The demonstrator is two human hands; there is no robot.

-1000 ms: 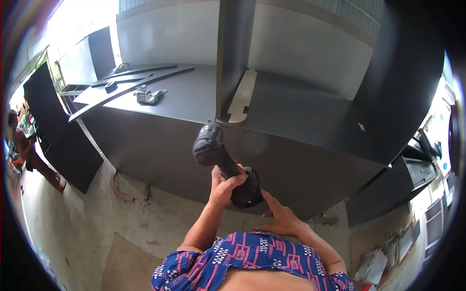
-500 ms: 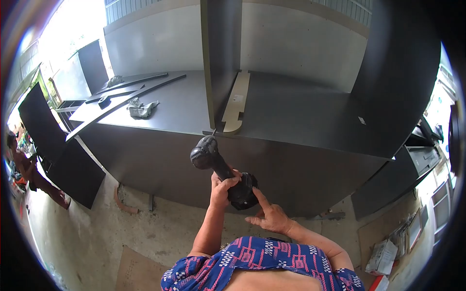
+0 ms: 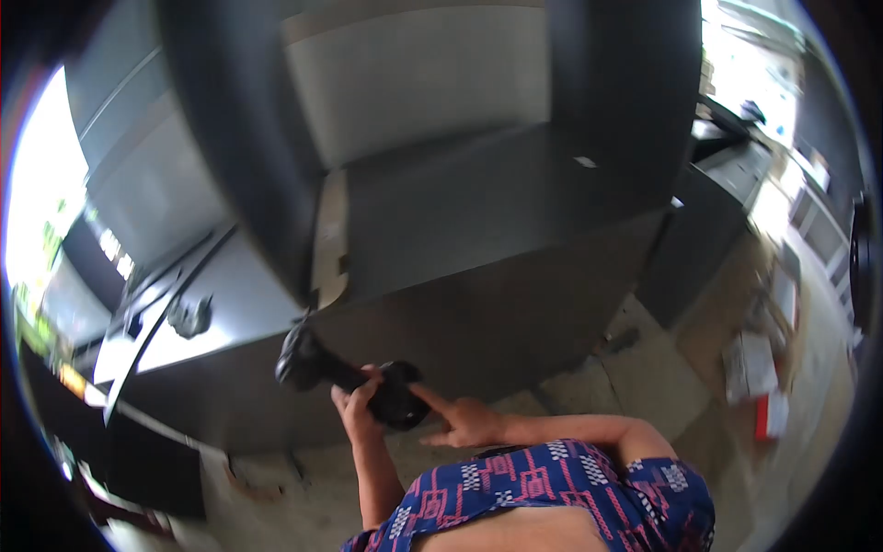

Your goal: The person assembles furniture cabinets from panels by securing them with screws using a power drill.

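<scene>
A black cordless drill (image 3: 302, 359) is in my left hand (image 3: 360, 405), whose fingers wrap its handle. The drill head points away from me, its tip at the front edge of the dark cabinet (image 3: 441, 345), near the foot of the upright panel (image 3: 235, 138). My right hand (image 3: 471, 423) has its index finger stretched to the drill's battery base (image 3: 397, 405); the other fingers are loose and hold nothing. Just right of the upright panel, a pale notched strip (image 3: 331, 244) lies on the cabinet's dark surface.
On the left surface lie a crumpled cloth (image 3: 189, 317) and long dark strips (image 3: 175, 294). A dark panel (image 3: 152, 460) leans at lower left. To the right are a dark cabinet piece (image 3: 690, 239), a white box (image 3: 750, 366) and a red-and-white box (image 3: 771, 416) on the floor.
My view has turned to the right and tilted, so the cabinet appears shifted left and blurred. The left hand still grips the drill, and the right index finger stays at its battery base.
</scene>
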